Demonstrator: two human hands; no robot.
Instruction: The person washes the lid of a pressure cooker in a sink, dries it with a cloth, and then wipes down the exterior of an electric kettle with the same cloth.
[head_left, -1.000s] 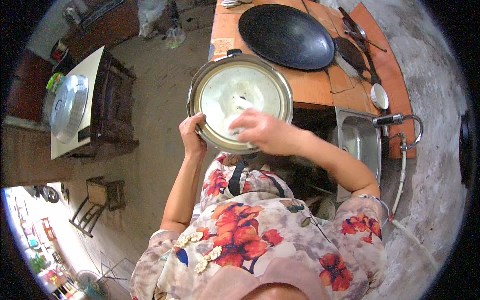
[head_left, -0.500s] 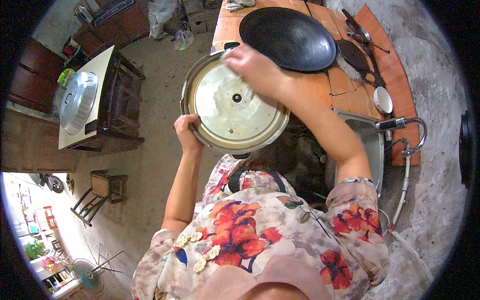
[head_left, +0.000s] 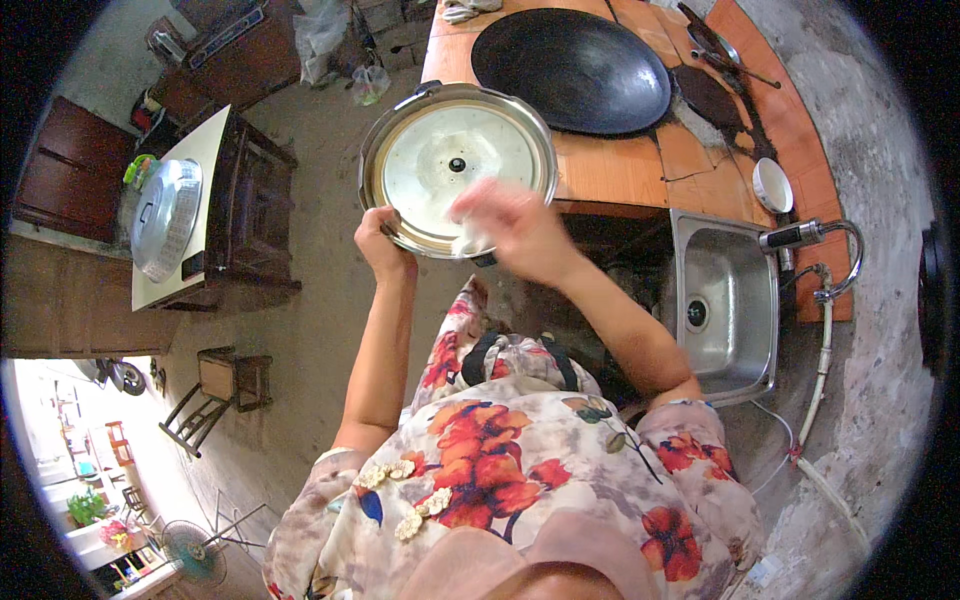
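A round metal pressure cooker lid (head_left: 425, 140) is held up in front of me, its pale inner face with a dark centre knob turned toward me. My left hand (head_left: 385, 243) grips its rim at the near left, thumb over the edge. At the near side of the lid is my right hand (head_left: 522, 232), smeared by motion, with its fingers closed on a white wad (head_left: 471, 240). Whether the wad is cloth or paper I cannot tell. It appears to touch the lid near the rim.
A large black wok (head_left: 575, 70) sits on the orange tiled counter (head_left: 610, 170) ahead. To the right are a steel sink (head_left: 735, 350), a faucet (head_left: 800, 235) and a white bowl (head_left: 772, 186). At the left, a table (head_left: 190, 240) bears a domed cover (head_left: 165, 220); a wooden chair (head_left: 215, 385) stands nearer.
My right hand has swept from the lid's far edge to its near side. The lid has shifted slightly up and left, with my left hand still on its rim. More of the sink shows.
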